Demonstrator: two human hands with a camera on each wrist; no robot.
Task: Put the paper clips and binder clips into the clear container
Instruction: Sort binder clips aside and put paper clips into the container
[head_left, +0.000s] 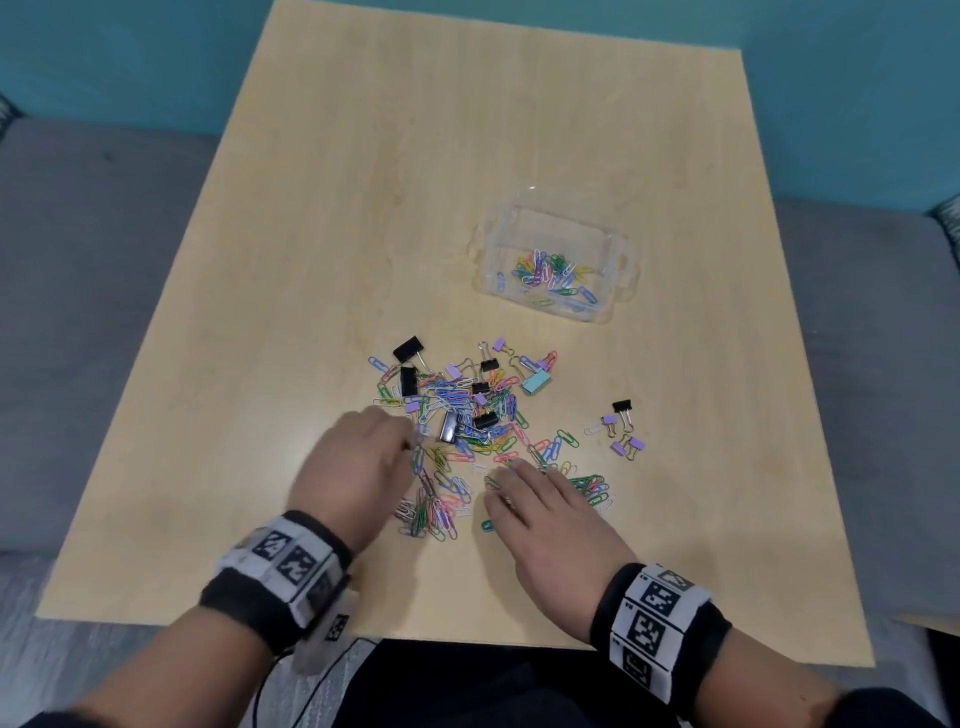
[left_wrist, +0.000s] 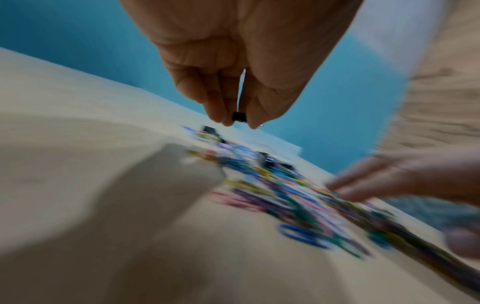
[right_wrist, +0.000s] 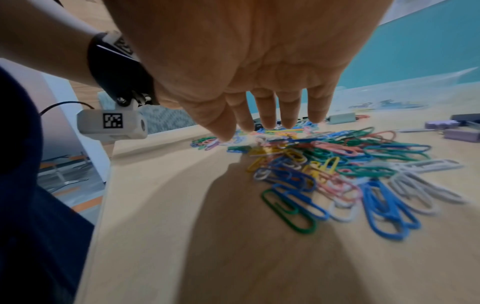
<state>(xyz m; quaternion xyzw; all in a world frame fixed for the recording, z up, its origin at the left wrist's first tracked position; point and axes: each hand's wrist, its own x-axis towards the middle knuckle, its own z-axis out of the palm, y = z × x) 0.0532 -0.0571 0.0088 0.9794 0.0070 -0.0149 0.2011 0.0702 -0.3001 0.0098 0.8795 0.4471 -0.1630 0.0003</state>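
A pile of coloured paper clips (head_left: 467, 431) mixed with black, purple and teal binder clips (head_left: 408, 349) lies mid-table. My left hand (head_left: 410, 441) is at the pile's left edge, its curled fingers pinching a small black binder clip (left_wrist: 239, 116) just above the table. My right hand (head_left: 506, 483) lies flat, palm down, with straight fingers (right_wrist: 267, 121) over the near side of the pile (right_wrist: 324, 164). The clear container (head_left: 618, 260) stands beyond the pile to the right, open-topped, with several paper clips (head_left: 550, 270) inside. The left wrist view is blurred.
A few small binder clips (head_left: 621, 426) lie apart to the right of the pile. The light wooden table (head_left: 415, 182) has bare surface at the back and left. Grey seating (head_left: 93, 260) and a blue wall (head_left: 130, 52) surround it.
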